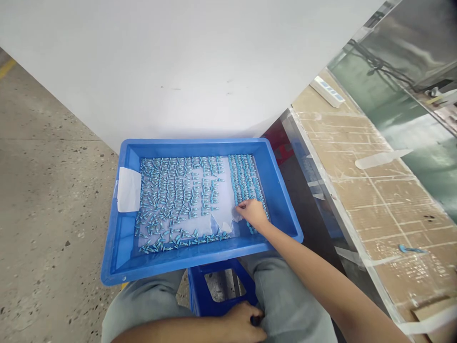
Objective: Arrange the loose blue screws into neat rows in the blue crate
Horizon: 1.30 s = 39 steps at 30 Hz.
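A blue plastic tray (pixel 210 259) holds many small blue screw-like parts (pixel 167 190) on a white sheet. They lie in loose rows at the left, with a scattered pile along the near side. Denser, neater rows of parts (pixel 246 176) stand at the right. My right hand (pixel 252 212) reaches in beside these rows, thumb and finger pinched; what is between them is too small to make out. Low by my lap, my left hand (pixel 244 324) is curled closed below the tray's near edge, and its contents are hidden.
White paper (pixel 129 189) is stuck to the tray's left wall. A white panel (pixel 171 71) rises behind it. Beneath is a blue stool (pixel 221 305). The cardboard-covered bench (pixel 371 200) at the right carries a power strip (pixel 327 91) and a blue piece (pixel 412 249).
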{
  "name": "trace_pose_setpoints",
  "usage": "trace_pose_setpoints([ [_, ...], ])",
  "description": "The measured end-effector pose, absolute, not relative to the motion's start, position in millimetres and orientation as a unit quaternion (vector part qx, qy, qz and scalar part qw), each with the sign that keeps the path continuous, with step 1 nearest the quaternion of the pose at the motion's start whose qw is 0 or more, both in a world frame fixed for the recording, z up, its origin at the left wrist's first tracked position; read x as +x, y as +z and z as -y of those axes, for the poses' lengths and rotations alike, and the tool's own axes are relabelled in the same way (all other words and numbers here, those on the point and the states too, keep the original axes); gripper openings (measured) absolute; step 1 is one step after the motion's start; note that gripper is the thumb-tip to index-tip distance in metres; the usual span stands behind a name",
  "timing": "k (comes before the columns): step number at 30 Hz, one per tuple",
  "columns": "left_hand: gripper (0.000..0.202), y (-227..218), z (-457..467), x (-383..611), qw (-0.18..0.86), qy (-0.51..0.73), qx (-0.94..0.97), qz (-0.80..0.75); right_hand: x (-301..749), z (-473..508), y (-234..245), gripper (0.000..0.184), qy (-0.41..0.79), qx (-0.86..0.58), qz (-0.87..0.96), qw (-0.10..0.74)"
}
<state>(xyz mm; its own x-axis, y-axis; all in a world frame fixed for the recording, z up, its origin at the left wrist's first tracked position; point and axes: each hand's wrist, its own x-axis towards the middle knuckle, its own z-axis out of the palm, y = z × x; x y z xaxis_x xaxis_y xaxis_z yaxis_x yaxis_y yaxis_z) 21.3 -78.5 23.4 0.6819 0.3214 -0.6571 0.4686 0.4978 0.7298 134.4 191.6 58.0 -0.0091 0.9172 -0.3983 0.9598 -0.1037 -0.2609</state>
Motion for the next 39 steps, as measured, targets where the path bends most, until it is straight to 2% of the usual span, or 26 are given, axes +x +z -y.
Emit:
trace_pose_setpoints([
  [10,0.052,25,80,21,0.774,-0.054,0.482,-0.407,124,-180,80,0.03,-0.225,0.706,-0.665,0.092],
  [19,0.051,32,76,18,0.772,-0.06,0.484,-0.408,85,-153,72,0.014,-0.356,0.612,-0.686,0.165],
  [25,0.055,35,74,18,0.777,-0.068,0.469,-0.414,87,-157,65,0.01,-0.377,0.605,-0.679,0.174],
  [32,0.055,25,81,22,0.779,-0.066,0.468,-0.412,88,-153,64,0.013,-0.34,0.619,-0.686,0.175],
  [39,0.052,22,84,22,0.78,-0.061,0.466,-0.412,103,-162,81,0.011,-0.335,0.642,-0.669,0.169],
])
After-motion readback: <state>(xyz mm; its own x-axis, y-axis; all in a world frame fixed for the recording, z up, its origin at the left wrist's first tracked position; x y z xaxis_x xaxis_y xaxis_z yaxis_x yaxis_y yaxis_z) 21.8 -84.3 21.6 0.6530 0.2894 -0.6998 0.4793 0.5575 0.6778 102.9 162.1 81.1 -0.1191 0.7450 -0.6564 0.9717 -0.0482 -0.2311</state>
